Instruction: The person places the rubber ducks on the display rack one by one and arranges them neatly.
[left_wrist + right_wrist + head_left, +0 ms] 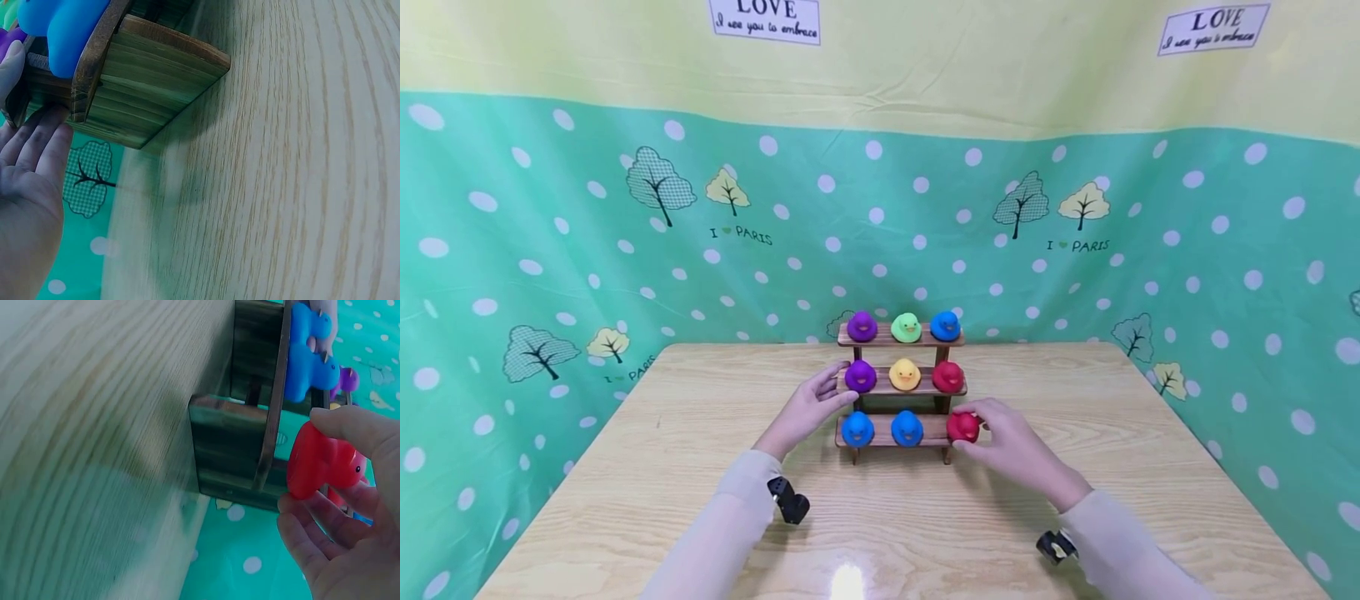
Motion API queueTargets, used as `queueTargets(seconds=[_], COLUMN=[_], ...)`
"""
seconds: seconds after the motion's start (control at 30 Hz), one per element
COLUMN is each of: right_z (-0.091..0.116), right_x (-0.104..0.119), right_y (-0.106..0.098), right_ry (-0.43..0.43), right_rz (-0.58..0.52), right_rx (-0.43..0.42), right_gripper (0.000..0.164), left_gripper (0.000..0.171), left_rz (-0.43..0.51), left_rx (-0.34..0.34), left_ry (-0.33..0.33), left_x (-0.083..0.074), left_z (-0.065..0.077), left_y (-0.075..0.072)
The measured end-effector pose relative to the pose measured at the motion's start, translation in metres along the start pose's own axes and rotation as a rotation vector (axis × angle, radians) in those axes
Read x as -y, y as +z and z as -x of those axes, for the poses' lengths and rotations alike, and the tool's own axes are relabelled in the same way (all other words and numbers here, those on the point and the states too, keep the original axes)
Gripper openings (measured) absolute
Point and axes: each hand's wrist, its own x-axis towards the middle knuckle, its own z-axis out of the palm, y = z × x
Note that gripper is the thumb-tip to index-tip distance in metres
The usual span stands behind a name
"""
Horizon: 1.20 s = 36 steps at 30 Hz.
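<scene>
A three-step wooden display stand (pixel 880 432) holds several small rubber ducks. My right hand (pixel 1011 442) pinches a red duck (pixel 312 462) between thumb and fingers at the bottom step's right end. In the right wrist view a small gap shows between this duck's base and the step. My left hand (pixel 808 408) grips the left end of the middle step, thumb in front and fingers behind, beside a purple duck (pixel 861 377). Two blue ducks (pixel 857 429) sit on the bottom step. A yellow duck (pixel 905 375) and another red duck (pixel 948 377) share the middle step.
On the top step stand a purple duck (pixel 862 326), a green duck (pixel 906 327) and a blue duck (pixel 945 326). The stand is on a light wooden table (pixel 700 433), before a green and yellow patterned cloth (pixel 820 208).
</scene>
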Motion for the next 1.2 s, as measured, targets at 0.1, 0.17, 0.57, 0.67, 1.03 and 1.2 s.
queueTargets(seconds=[0.1, 0.17, 0.57, 0.67, 1.03, 1.2], right_z=[-0.002, -0.004, -0.008, -0.009, -0.011, -0.011], right_x=[0.003, 0.004, 0.004, 0.003, 0.005, 0.005], right_y=[0.004, 0.006, 0.017, 0.018, 0.019, 0.019], right_ry=[0.015, 0.024, 0.077, 0.093, 0.142, 0.147], right_rz=[-0.004, -0.001, -0.006, -0.011, -0.028, -0.026], right_rx=[-0.002, -0.004, 0.004, 0.006, 0.020, 0.022], right_gripper=[0.043, 0.044, 0.045, 0.044, 0.047, 0.050], left_gripper=[0.078, 0.078, 0.077, 0.077, 0.077, 0.077], left_rz=[0.001, -0.003, 0.010, 0.009, 0.007, 0.017], left_rx=[0.001, -0.002, 0.001, 0.001, 0.005, 0.007], left_ry=[0.006, 0.005, -0.007, -0.004, 0.013, 0.014], left_x=[0.000, -0.001, -0.001, -0.002, -0.001, -0.001], left_z=[-0.001, 0.000, 0.001, 0.001, 0.000, 0.001], left_y=[0.001, 0.001, 0.000, 0.001, 0.001, 0.001])
